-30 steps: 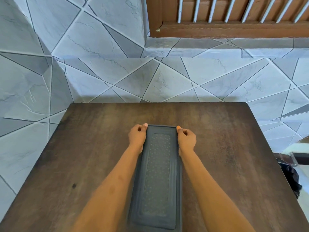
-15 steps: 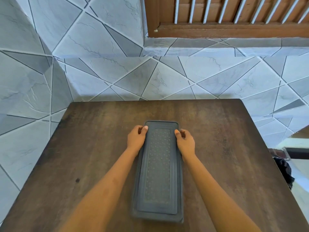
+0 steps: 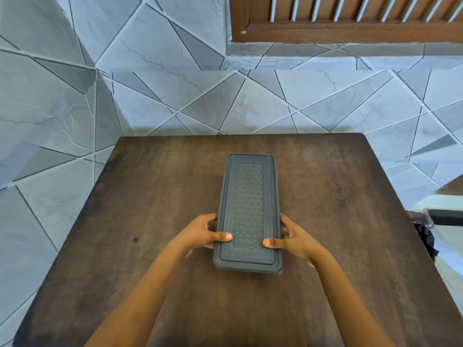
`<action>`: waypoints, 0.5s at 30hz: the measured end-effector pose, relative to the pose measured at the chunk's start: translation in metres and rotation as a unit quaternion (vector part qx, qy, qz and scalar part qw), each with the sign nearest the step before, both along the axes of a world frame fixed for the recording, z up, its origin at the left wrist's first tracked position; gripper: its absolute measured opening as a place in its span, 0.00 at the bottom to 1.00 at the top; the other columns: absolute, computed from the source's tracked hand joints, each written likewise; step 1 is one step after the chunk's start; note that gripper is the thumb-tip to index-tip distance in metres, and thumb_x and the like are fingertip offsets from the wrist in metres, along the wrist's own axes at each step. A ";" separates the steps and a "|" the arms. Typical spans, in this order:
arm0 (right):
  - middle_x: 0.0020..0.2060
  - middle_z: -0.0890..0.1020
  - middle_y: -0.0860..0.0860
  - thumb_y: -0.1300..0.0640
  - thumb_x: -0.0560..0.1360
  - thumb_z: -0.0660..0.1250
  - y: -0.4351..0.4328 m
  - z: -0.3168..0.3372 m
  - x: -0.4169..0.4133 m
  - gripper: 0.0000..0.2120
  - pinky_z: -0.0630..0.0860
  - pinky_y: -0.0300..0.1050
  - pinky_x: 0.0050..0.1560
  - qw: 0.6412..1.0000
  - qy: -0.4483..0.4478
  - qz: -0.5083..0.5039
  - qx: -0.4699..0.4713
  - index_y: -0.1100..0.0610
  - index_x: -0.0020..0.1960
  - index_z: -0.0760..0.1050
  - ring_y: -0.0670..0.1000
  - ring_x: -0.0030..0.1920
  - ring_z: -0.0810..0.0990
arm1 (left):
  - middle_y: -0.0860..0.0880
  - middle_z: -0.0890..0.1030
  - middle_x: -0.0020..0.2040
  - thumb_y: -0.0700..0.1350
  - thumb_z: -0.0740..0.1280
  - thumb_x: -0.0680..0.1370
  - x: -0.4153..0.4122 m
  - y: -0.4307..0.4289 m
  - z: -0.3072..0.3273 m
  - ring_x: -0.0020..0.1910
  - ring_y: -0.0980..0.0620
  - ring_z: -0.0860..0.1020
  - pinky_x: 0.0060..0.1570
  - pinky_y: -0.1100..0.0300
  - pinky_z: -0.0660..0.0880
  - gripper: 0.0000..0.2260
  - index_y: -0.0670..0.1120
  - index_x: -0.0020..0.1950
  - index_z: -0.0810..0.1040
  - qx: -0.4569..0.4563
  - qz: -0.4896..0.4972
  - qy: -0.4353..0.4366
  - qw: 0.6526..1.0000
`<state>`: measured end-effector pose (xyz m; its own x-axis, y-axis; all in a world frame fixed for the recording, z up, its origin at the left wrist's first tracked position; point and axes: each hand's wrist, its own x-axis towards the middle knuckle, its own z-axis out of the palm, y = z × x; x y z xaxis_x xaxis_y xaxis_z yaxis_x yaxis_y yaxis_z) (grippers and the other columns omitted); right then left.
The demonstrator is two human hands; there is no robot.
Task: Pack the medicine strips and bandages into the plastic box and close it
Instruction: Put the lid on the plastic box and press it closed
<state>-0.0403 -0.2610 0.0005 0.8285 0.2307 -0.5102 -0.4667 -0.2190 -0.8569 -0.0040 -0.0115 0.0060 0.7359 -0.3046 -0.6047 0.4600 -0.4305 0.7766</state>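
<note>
A long dark grey plastic box (image 3: 248, 196) lies lengthwise in the middle of the brown wooden table (image 3: 150, 196), its dotted lid on top and shut flat. My left hand (image 3: 203, 232) grips the box's near left side, thumb pressed on the lid. On the near right side my right hand (image 3: 292, 236) holds it the same way, thumb on the lid. No medicine strips or bandages are visible; whatever is inside the box is hidden by the lid.
Grey tiled wall rises just behind the table's far edge, with a brown wooden window frame (image 3: 350, 33) above. A dark object (image 3: 424, 236) sits off the table's right side. The table's left edge meets tiled floor.
Both hands have slid from the far end of the box back to its near end. The box now lies farther from me on the table, fully in view.
</note>
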 end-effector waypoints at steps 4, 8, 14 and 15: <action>0.71 0.67 0.51 0.58 0.67 0.75 0.002 0.003 0.035 0.40 0.66 0.53 0.70 0.997 -0.059 -0.038 -0.035 0.53 0.73 0.58 0.52 0.70 0.66 | 0.41 0.80 0.58 0.43 0.75 0.70 0.029 -0.012 -0.001 0.56 0.45 0.79 0.47 0.54 0.80 0.22 0.41 0.63 0.75 0.043 0.082 -0.061 0.994; 0.68 0.70 0.53 0.60 0.69 0.73 0.005 0.009 0.071 0.36 0.67 0.42 0.65 0.986 -0.134 -0.072 -0.068 0.57 0.72 0.60 0.49 0.67 0.68 | 0.40 0.82 0.56 0.44 0.75 0.70 0.067 -0.023 -0.001 0.51 0.47 0.80 0.45 0.56 0.78 0.21 0.39 0.60 0.78 0.080 0.133 -0.114 0.981; 0.69 0.70 0.56 0.55 0.71 0.71 0.003 -0.002 0.103 0.35 0.70 0.47 0.67 0.969 -0.189 -0.102 -0.123 0.61 0.72 0.59 0.52 0.67 0.71 | 0.41 0.84 0.52 0.49 0.77 0.67 0.105 -0.031 -0.006 0.51 0.44 0.82 0.55 0.48 0.79 0.20 0.41 0.55 0.81 0.137 0.161 -0.144 0.967; 0.70 0.70 0.57 0.54 0.71 0.71 0.003 -0.005 0.105 0.35 0.71 0.51 0.67 0.968 -0.191 -0.106 -0.127 0.61 0.73 0.59 0.54 0.67 0.72 | 0.41 0.84 0.52 0.50 0.77 0.67 0.107 -0.031 -0.007 0.51 0.44 0.82 0.55 0.47 0.79 0.20 0.42 0.55 0.81 0.138 0.164 -0.144 0.966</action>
<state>0.0643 -0.2579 -0.0044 0.9830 -0.0568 -0.1748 -0.1832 -0.3795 -0.9069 0.1034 -0.0427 -0.0012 0.9152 0.1171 -0.3856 0.3890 -0.5069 0.7693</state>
